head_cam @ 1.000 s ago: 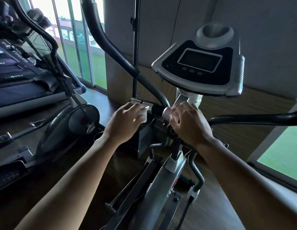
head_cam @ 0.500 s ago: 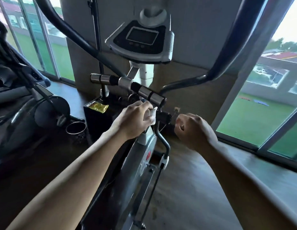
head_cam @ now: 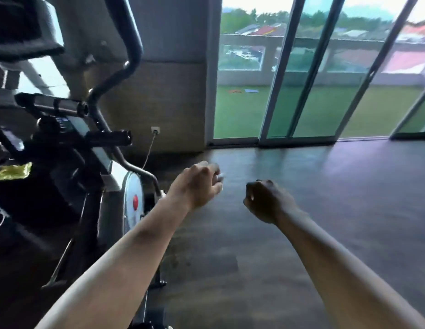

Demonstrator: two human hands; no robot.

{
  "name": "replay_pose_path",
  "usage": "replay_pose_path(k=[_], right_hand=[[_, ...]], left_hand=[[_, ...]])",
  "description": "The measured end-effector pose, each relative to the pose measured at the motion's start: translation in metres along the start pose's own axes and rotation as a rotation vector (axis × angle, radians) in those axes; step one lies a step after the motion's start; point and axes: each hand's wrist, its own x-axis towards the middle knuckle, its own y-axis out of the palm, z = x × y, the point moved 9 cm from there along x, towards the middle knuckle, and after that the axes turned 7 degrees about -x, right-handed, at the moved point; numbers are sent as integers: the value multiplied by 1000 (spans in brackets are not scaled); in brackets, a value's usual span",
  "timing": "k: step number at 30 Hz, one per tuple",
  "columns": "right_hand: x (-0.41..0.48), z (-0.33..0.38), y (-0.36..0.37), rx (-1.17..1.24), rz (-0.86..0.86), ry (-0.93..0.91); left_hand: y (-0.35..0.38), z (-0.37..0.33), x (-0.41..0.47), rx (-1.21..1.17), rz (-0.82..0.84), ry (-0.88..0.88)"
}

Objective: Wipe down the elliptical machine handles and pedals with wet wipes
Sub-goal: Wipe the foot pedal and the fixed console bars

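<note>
1. Head view, the only one. Person is standing w/ both arms held out over the floor (head_cam: 301, 233). The elliptical machine (head_cam: 93, 176) is sitting well left of the fingers, and neither hand is touching it.
2. Left hand (head_cam: 197, 186) is curling its fingers round a wet wipe (head_cam: 219, 179). Only a white bit is poking out past the knuckles, on the side facing the other hand.
3. Right hand (head_cam: 266, 201) is balling into a fist just right of the left, near it but apart. Nothing is showing inside the curled fingers.
4. Just changed: half a sec ago the left hand was pressing the wipe against the short grip w/ the console straight ahead. Now both hands are hanging in open air, and the view is swinging right toward the windows (head_cam: 301, 79).
5. The near grip bar (head_cam: 107, 138) is now sitting up & left of the left fingers, well apart.
6. My read: the fixed grips are prob done and the person is shifting round to another part. That could be the long swing handle (head_cam: 133, 32), high up-left of the fingers, or the pedals. Pedals aren't in view, so can't say whether they've been wiped.
7. Containers: a dark box-like block (head_cam: 33, 195) is sitting far left of the fingers, w/ a gold foil patch (head_cam: 12, 170) lying on top. It's too blurred to tell if it's open or what's in it. No wipe pack is showing.
</note>
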Motion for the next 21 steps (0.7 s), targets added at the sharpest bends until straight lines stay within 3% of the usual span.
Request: replay_pose_path(k=[5,12,21], right_hand=[[-82,-104,18,-77,-8,270],[-210,-227,39,-3,5,711],[-412,-321,55,60,50,1290]], left_hand=[[94,-98,1,-36,188,201],[205,-239,-13,-153,428,475],[332,-420,-92,-231,817,887]])
